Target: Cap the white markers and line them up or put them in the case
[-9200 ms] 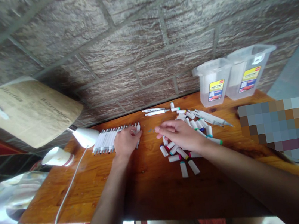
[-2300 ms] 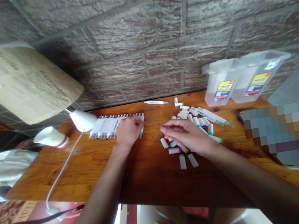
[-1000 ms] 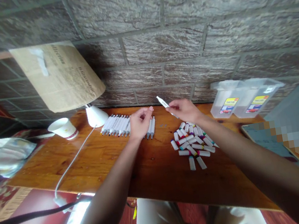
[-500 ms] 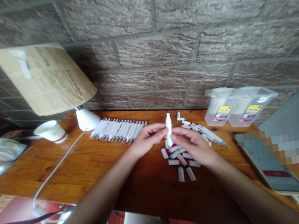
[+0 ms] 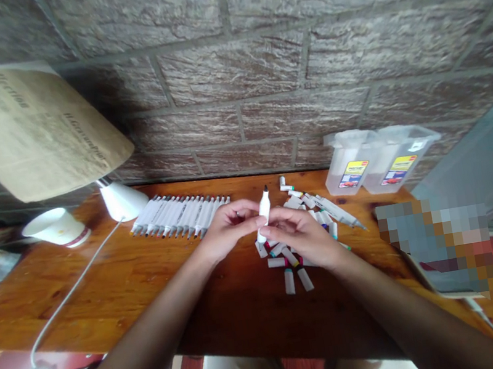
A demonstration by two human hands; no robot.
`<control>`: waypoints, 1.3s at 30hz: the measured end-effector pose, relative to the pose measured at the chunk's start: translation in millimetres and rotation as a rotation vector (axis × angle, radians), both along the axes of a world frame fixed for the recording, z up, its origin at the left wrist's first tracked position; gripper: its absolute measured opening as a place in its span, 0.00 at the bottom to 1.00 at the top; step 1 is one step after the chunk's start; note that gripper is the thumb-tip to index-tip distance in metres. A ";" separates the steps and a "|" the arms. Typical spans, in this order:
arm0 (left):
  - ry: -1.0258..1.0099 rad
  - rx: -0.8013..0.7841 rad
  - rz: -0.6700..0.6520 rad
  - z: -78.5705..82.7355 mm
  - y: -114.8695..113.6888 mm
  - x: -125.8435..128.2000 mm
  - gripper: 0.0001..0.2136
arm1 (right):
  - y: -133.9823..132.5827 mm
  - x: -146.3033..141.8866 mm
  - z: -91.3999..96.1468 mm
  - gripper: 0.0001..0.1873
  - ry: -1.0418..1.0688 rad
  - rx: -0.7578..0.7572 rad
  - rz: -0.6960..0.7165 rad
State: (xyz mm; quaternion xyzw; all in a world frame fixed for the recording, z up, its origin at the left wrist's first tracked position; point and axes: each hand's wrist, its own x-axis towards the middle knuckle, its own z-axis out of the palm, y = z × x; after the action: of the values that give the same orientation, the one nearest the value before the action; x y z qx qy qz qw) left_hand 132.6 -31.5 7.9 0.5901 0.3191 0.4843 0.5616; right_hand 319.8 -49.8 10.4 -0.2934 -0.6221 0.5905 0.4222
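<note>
A white double-ended marker, its dark nib bare at the top, is pinched between the fingertips of both my hands, tilted slightly right. My left hand grips it from the left, thumb and fingers closed. From the other side, my right hand holds the same barrel. Loose white marker caps with coloured ends lie scattered beneath and beyond my right hand, which partly hides them. Left of my left hand, many white markers lie side by side in a slanting row.
Two clear plastic containers stand at the back right against the stone wall. A lamp with a paper shade and a paper cup are at the left. A white cord crosses the wooden table. A partly blurred-out tablet lies right.
The marker has gone from nearly upright to leaning right at its top, and sits a little lower between my fingers. My view has shifted, so the surroundings appear further left.
</note>
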 end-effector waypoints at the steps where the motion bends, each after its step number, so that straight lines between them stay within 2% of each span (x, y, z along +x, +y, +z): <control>1: -0.009 -0.006 -0.002 0.4 -0.3 0.3 0.15 | 0.1 0.2 0.2 0.15 0.002 0.001 0.000; 5: -0.072 -0.112 -0.009 0.1 -0.9 0.1 0.17 | -0.3 1.7 1.0 0.18 -0.052 0.014 0.041; 9: -0.046 -0.180 -0.013 -0.9 -0.8 -2.5 0.21 | -1.7 2.2 0.2 0.19 -0.073 0.013 0.111; 14: -0.045 -0.155 -0.001 -3.4 0.3 -6.2 0.19 | -3.0 0.8 -2.5 0.21 -0.036 -0.007 0.135; 20: -0.057 -0.094 -0.034 -4.9 1.5 -7.2 0.14 | -3.8 0.3 -4.0 0.19 -0.009 -0.017 0.138; 26: 0.033 -0.049 0.009 -1.6 0.8 -7.2 0.15 | -4.3 -2.0 1.8 0.18 -0.018 -0.059 0.075; 31: 0.071 0.016 0.140 8.3 -0.3 -1.2 0.14 | -0.5 -2.3 0.4 0.15 0.014 -0.113 -0.064; 35: 0.075 -0.080 0.116 10.0 -0.9 1.4 0.16 | 2.3 -2.0 -3.7 0.15 0.020 -0.121 -0.157; 39: 0.070 -0.167 0.092 4.9 -0.3 -0.2 0.16 | 3.4 -1.9 -6.6 0.17 0.008 -0.100 -0.192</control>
State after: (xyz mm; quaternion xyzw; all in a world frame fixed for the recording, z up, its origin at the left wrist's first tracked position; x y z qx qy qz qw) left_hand 132.4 -31.8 12.7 0.5426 0.4042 0.4605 0.5746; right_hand 317.9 -46.4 3.8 -0.3700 -0.5593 0.5789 0.4638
